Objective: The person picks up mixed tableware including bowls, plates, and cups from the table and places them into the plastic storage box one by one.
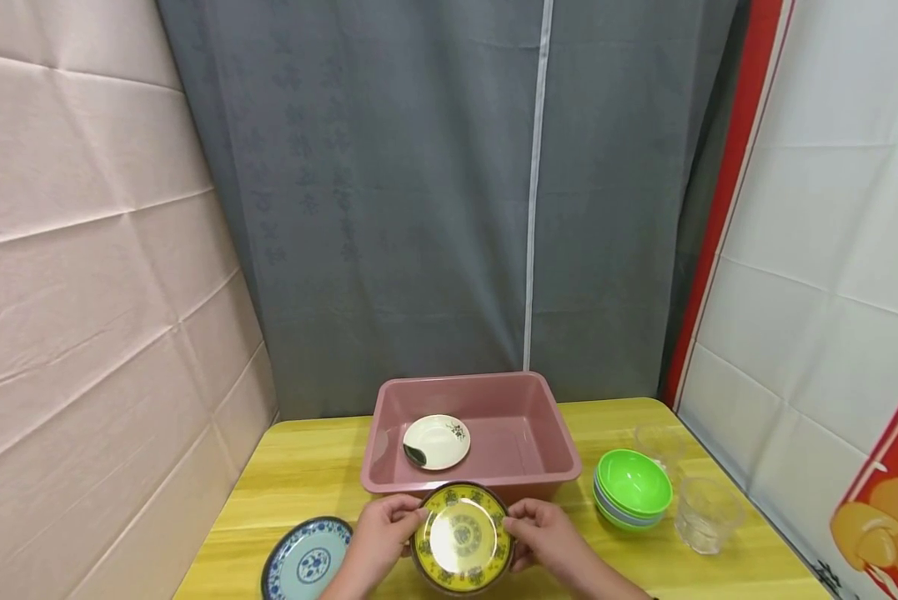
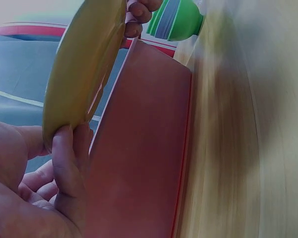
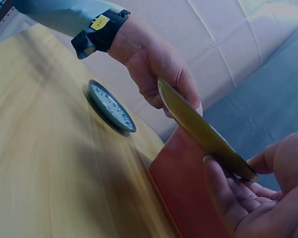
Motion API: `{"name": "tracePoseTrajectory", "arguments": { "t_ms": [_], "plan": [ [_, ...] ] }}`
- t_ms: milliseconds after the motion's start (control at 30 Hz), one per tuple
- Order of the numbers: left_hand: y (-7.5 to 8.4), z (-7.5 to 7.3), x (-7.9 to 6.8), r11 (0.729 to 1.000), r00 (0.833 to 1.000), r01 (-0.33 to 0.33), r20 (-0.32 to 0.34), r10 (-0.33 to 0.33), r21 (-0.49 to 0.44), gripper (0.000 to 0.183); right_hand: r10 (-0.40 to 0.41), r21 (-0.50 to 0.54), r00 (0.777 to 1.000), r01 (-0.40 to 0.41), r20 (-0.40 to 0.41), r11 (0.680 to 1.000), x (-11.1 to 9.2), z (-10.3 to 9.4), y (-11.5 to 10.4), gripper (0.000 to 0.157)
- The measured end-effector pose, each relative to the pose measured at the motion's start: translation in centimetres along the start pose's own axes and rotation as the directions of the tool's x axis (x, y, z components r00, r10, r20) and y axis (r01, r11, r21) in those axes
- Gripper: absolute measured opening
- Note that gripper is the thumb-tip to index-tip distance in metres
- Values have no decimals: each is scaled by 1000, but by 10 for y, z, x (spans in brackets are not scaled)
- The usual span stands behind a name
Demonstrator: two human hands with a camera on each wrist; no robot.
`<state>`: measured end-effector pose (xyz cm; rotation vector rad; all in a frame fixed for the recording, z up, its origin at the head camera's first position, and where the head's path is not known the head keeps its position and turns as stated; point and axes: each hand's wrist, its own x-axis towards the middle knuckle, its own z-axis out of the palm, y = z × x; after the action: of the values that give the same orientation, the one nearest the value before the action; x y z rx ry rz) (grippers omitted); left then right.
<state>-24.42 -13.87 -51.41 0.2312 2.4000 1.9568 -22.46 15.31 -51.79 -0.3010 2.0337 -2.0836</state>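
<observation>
Both hands pinch a yellow patterned plate at opposite edges, in front of the pink plastic basin. My left hand has its thumb on the plate's face and its fingers behind the left edge. On the opposite edge, my right hand grips the same way. The wrist views show the plate raised above the table and tilted, its plain underside turned toward the left wrist camera. A white plate with a dark leaf-like mark leans inside the basin, at its left.
A blue-patterned plate lies on the wooden table beside my left forearm. To the right stand stacked bowls, a bright green one on top, and clear glasses. Grey curtain hangs behind the basin.
</observation>
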Motion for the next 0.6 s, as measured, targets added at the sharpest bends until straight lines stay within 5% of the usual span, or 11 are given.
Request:
{"name": "tracePoseTrajectory", "arguments": {
  "t_ms": [600],
  "plan": [
    [5,-5,-1,1000,1000,15,7,-15,-9,34,35,-4,996,-35,-87,999,1,-4,-10,19]
  ]
}}
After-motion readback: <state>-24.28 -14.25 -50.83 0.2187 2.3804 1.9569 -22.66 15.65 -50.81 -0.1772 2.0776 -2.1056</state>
